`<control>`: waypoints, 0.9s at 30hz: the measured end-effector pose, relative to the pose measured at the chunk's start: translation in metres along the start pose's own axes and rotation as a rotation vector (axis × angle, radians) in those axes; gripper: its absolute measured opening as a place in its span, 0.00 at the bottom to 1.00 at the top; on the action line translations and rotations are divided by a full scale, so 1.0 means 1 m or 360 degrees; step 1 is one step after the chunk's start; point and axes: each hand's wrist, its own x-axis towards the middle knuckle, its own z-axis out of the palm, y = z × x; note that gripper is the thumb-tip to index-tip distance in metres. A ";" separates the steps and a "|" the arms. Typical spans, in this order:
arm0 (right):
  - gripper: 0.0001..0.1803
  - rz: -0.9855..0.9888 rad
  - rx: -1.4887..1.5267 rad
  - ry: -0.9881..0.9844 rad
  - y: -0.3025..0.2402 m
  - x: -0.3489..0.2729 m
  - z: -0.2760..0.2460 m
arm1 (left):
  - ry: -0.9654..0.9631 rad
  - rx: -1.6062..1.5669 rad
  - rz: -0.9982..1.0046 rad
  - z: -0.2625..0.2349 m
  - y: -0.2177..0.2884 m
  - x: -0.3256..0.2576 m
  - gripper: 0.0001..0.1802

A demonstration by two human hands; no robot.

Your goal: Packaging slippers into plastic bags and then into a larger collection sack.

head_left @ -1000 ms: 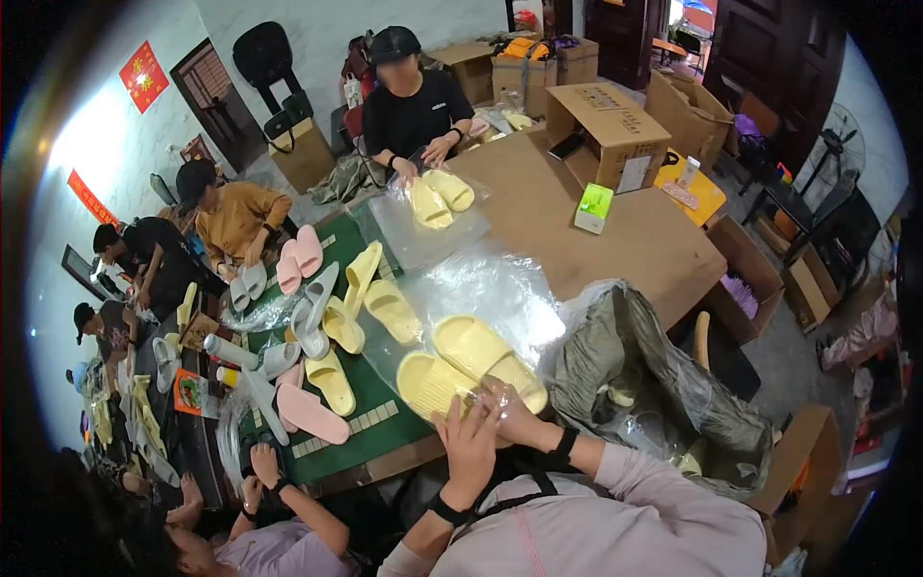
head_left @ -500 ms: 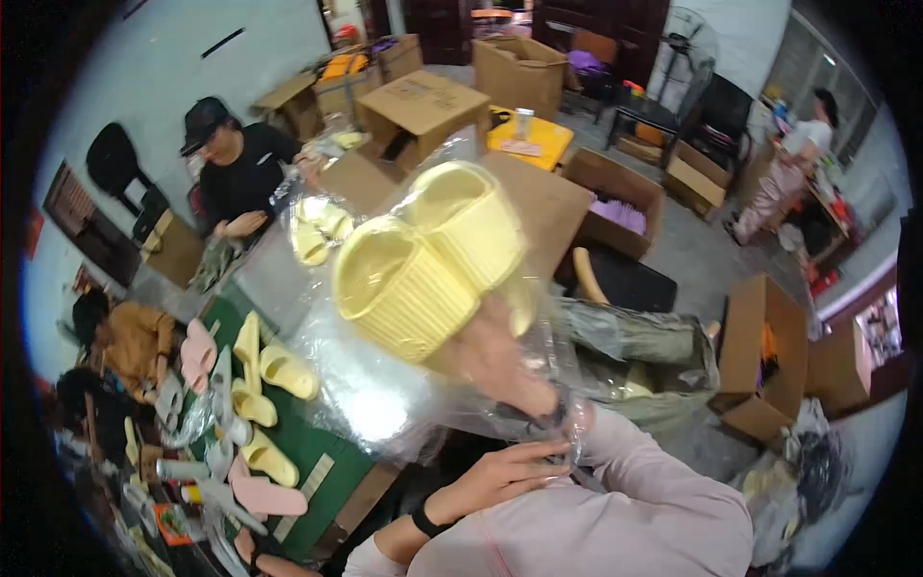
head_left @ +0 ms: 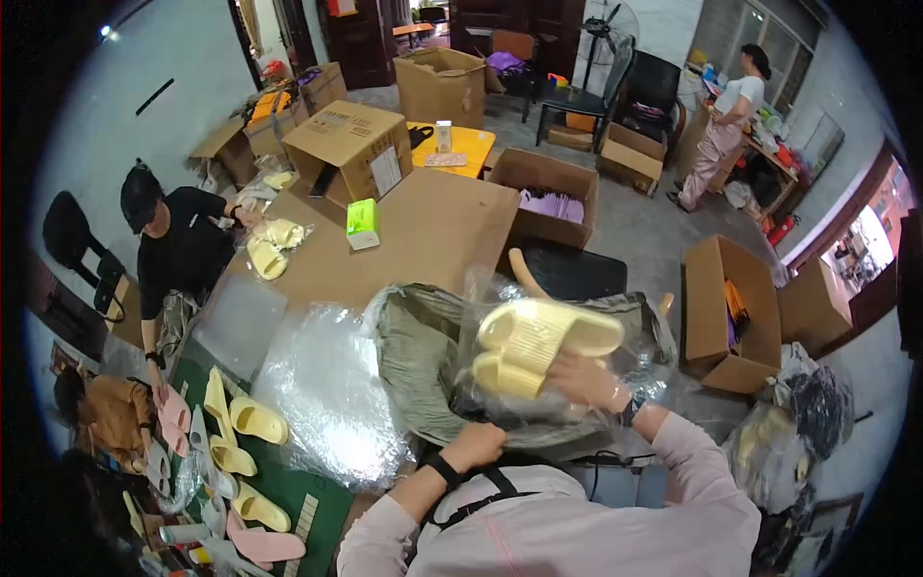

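Observation:
In my right hand (head_left: pixel 582 380) is a pair of pale yellow slide slippers (head_left: pixel 524 337) inside a clear plastic bag. The pair hangs over the mouth of a large olive-green sack (head_left: pixel 413 365), which hides parts of the bag's lower side. At the sack's near rim, my left hand (head_left: pixel 473 446) is closed on the fabric; its fingertips are hidden. A stack of clear plastic bags (head_left: pixel 332 394) lies on the table to the left of the sack.
Loose yellow slippers (head_left: pixel 260 420) and pink slippers (head_left: pixel 264 546) lie on the green table top at left. A person in black (head_left: pixel 187 236) works across the table beside bagged yellow slippers (head_left: pixel 269 248). A tissue pack (head_left: pixel 362 224) and open cardboard boxes (head_left: pixel 735 313) stand around.
The bagged slippers have come down and to the right, from over the table to over the sack. My left hand has left my right sleeve and moved to the sack's rim.

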 end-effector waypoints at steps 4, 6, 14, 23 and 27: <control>0.14 -0.0662 0.0416 0.0001 -0.005 0.002 0.052 | 0.0198 -0.0461 0.0442 0.005 0.029 -0.022 0.08; 0.14 0.0311 0.0691 -0.1743 0.014 0.009 0.074 | 0.0292 -0.0412 0.0436 0.006 0.036 -0.032 0.07; 0.10 0.0577 -0.0349 -0.0652 0.077 0.041 0.015 | 0.1039 -0.0286 0.0383 0.035 0.036 -0.034 0.06; 0.21 0.0028 0.1209 -0.2070 -0.114 0.087 -0.010 | 0.1003 0.0223 -0.0381 0.044 -0.036 -0.055 0.07; 0.22 0.0116 0.1175 -0.1834 -0.148 0.077 0.024 | 0.0943 0.0132 -0.0505 0.044 -0.054 -0.067 0.05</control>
